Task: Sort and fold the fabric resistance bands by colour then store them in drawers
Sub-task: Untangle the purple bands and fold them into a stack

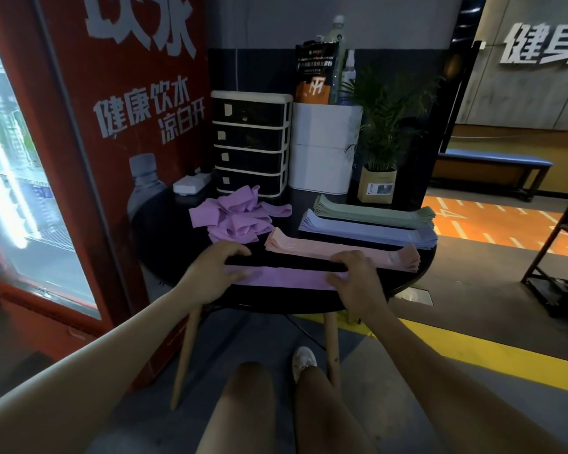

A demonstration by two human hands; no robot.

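My left hand [222, 268] and right hand [350, 273] pinch the ends of one purple band [292, 277], flat at six o'clock. Green [374, 213], blue [368, 231] and pink [341, 252] stacks are sorted; the purple heap [235, 217] at eleven and the shut drawers [251, 142] at twelve remain.

健康饮水 and 凉白开 are printed in white on the red drinks fridge [122, 93]. 健身 is mounted in raised white characters on the grey wall [543, 44]. Print on the black pouch [315, 73] is not resolved.
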